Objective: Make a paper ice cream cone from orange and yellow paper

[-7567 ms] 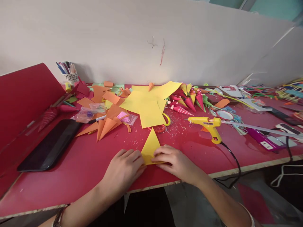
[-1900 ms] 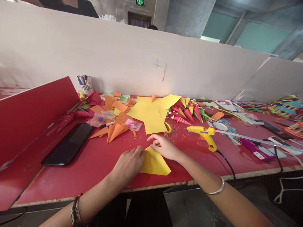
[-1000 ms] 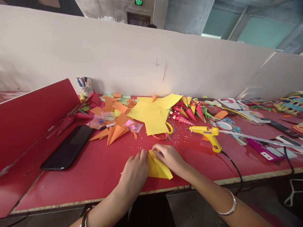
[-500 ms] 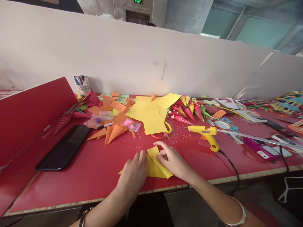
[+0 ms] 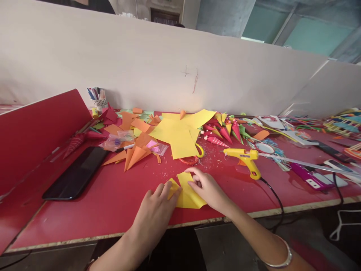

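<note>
A folded yellow paper point(image 5: 188, 194) lies on the red table point(image 5: 84, 214) close to its front edge. My left hand point(image 5: 156, 210) rests on the paper's left side, fingers together and pressing a flap down. My right hand point(image 5: 207, 186) presses on the paper's upper right part with bent fingertips. Both hands touch the same sheet. Part of the paper is hidden under my hands.
Yellow sheets point(image 5: 177, 131) and orange paper scraps point(image 5: 135, 152) lie behind. A yellow glue gun point(image 5: 245, 158) with a black cord stands to the right. A black phone point(image 5: 75, 173) lies left, beside a red board point(image 5: 34, 131). Coloured paper cones point(image 5: 222, 133) and a pen cup point(image 5: 97, 99) sit near the partition.
The yellow paper went from a pointed triangle to a more folded, compact shape. In the last half second my left hand slid onto its left flap and my right fingers curled on top.
</note>
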`<action>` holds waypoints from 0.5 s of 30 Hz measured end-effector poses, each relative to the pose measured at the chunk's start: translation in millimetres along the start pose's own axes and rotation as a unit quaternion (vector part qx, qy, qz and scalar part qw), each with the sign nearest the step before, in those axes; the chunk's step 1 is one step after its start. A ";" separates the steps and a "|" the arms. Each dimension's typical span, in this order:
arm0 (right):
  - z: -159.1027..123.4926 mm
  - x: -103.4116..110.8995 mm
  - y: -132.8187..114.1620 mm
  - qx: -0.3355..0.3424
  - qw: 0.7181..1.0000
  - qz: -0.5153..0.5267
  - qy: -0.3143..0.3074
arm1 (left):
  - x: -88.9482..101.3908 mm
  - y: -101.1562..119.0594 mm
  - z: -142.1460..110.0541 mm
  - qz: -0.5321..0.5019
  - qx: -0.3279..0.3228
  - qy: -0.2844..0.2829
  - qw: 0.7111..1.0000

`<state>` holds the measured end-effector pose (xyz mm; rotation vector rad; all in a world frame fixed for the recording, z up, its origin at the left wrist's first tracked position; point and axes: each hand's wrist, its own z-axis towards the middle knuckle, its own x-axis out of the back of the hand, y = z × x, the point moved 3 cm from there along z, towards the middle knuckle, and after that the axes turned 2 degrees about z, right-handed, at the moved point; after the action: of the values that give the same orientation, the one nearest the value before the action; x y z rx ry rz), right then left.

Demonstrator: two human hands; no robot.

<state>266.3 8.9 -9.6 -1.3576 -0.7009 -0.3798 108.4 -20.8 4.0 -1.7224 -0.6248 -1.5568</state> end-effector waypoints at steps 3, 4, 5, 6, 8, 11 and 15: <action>-2.1 5.5 -2.4 -0.022 0.997 0.054 -0.041 | -0.7 3.7 -0.6 0.015 -0.001 0.004 1.000; -3.7 6.9 -2.8 -0.028 0.995 0.070 -0.061 | -1.0 4.3 0.0 0.016 0.001 0.005 1.000; -5.5 8.0 -2.9 -0.034 0.993 0.080 -0.078 | -1.3 4.8 0.6 0.017 0.002 0.004 1.000; -7.4 8.8 -2.6 -0.038 0.992 0.081 -0.089 | -1.5 5.2 1.2 0.018 0.002 0.004 1.000; -11.3 9.8 -1.2 -0.041 0.994 0.059 -0.087 | -1.7 5.9 1.8 0.018 0.001 0.001 1.000; -16.1 9.6 0.1 -0.034 0.998 -0.004 -0.044 | -2.2 8.4 1.6 0.021 0.001 -0.011 1.000; -20.3 7.9 -1.0 -0.026 0.997 -0.075 -0.004 | -1.9 14.2 0.9 0.040 0.000 -0.024 0.999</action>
<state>276.3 -9.9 -4.8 -1.3599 -0.8057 -0.5155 119.5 -28.7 -0.5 -1.7665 -0.5738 -1.4648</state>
